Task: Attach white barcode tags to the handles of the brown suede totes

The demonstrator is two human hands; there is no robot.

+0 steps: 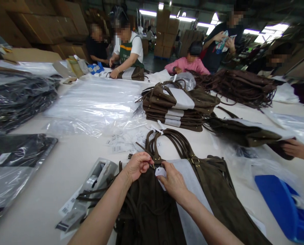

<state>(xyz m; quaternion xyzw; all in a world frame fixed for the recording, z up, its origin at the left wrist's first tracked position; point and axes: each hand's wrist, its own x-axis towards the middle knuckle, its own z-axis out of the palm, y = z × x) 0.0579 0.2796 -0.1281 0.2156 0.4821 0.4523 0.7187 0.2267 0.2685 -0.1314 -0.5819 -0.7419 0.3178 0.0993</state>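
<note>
A dark olive-brown handbag (152,214) lies on the table right in front of me, its looped handles (176,136) pointing away. Between the thumb and fingers of my right hand (176,182) is a white hang tag (161,172), close to the base of one handle. My left hand (139,166) is closed in a pinch beside the metal ring there; what sits between its fingertips is too small to make out. A pale paper strip (190,187) runs across the bag under my right wrist.
Left of the bag are a tape dispenser (97,177) and loose tags (120,143). Clear plastic bags (96,98), stacked handbags (172,115) and a blue dispenser (279,204) lie around. A co-worker's hand (298,149) holds another bag at right; several people work beyond.
</note>
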